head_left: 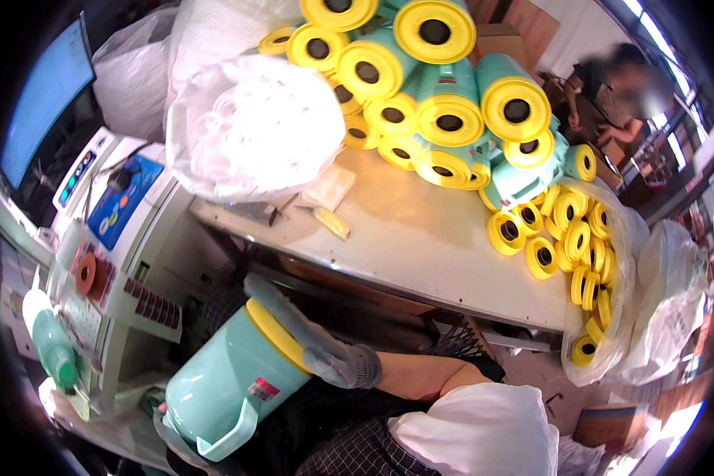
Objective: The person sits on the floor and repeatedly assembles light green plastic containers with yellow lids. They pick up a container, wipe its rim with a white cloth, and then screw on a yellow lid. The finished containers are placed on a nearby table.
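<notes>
A teal thermos jug (222, 377) with a side handle, a yellow base ring (278, 335) and a small red-and-white label lies tilted across my lap. My right hand (325, 349), in a grey glove, is closed on the yellow base end, its fingers reaching across the ring. At the other end, low on the left, my left hand (170, 432) grips the jug from beneath. Most of that hand is hidden behind the jug. The jug's bottom face is turned away from view.
On the worktable (389, 262) stand a pile of teal jugs (448, 103), loose yellow rings (575, 230), a bag of clear rings (254, 131) and a yellow-handled cutter (331, 223). To the left are a machine with a blue panel (127, 194) and a monitor (47, 103). Another person (611, 103) sits far right.
</notes>
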`<state>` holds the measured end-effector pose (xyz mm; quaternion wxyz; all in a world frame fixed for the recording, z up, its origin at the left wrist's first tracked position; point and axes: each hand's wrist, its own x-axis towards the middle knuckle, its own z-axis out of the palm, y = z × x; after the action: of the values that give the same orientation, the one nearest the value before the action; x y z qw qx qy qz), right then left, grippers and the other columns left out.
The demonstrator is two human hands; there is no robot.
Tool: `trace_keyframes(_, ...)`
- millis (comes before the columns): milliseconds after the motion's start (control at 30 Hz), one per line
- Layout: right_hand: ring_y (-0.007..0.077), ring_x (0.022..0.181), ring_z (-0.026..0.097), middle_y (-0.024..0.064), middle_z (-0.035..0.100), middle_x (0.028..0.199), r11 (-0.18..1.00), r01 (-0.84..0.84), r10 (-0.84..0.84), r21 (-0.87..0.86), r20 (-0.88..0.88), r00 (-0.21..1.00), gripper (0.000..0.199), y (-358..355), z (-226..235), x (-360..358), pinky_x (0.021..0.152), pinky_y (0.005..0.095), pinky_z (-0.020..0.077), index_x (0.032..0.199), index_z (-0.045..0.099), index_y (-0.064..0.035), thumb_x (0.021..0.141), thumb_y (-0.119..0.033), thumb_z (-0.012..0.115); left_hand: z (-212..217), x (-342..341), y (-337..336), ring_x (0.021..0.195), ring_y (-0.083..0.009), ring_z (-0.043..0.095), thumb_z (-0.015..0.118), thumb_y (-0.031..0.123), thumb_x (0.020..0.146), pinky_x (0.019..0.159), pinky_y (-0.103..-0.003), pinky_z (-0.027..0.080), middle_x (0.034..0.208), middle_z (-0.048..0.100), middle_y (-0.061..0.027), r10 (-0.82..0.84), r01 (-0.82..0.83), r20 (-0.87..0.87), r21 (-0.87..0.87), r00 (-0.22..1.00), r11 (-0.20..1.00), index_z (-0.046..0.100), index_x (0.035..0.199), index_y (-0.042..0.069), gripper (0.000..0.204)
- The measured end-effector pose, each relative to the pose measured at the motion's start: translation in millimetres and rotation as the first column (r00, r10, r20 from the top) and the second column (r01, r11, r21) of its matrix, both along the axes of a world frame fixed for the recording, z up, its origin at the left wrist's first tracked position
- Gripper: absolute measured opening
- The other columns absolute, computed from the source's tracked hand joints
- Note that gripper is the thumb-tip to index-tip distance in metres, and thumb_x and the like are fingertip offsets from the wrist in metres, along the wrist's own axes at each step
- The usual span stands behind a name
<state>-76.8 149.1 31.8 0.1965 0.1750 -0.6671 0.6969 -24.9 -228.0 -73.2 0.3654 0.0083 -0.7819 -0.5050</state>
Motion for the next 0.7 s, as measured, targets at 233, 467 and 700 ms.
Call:
trace_keyframes(233, 0.0317, 0.148, 0.045, 0.0226, 0.034, 0.170, 0.998, -0.017, 0.022, 0.058, -0.096, 0.995, 0.064, 53.5, 2.2, 8.2, 0.123, 0.0453, 0.0365, 0.165, 0.029, 0.0037, 0.108, -0.017, 0.049, 50.2, -32.9, 61.0, 0.108, -0.0298, 0.068, 0.063, 0.034, 0.100, 0.094, -0.045, 0.054, 0.119, 0.071, -0.0164, -0.114, 0.116, -0.020, 0.107, 0.993, 0.988, 0.064, 0.134, 0.001, 0.048)
trace_keyframes(467, 0.0316, 0.116, 0.061, 0.0200, 0.064, 0.135, 0.967, 0.239, -0.240, 0.092, 0.009, 0.971, 0.049, 26.9, -3.8, 39.8, 0.103, 0.0430, 0.0489, 0.142, 0.056, 0.0068, 0.106, -0.027, 0.057, 115.9, -27.6, 106.4, 0.099, -0.0273, 0.068, 0.062, 0.040, 0.099, 0.084, -0.043, 0.055, 0.101, 0.072, -0.0141, -0.125, 0.114, -0.211, -0.062, 0.970, 0.992, 0.071, 0.117, 0.002, 0.043)
trace_keyframes(700, 0.0305, 0.100, 0.066, 0.0190, 0.068, 0.113, 0.956, 0.077, 0.169, -0.283, 0.746, 0.644, 0.053, 48.1, -55.9, 15.6, 0.097, 0.0396, 0.0530, 0.137, 0.061, 0.0023, 0.101, -0.036, 0.069, 152.1, -56.3, 137.5, 0.067, -0.0371, 0.065, 0.067, 0.039, 0.087, 0.062, -0.043, 0.053, 0.080, 0.068, -0.0214, -0.465, 0.244, -0.678, -0.400, 0.569, 0.883, 0.072, 0.099, -0.005, 0.045)
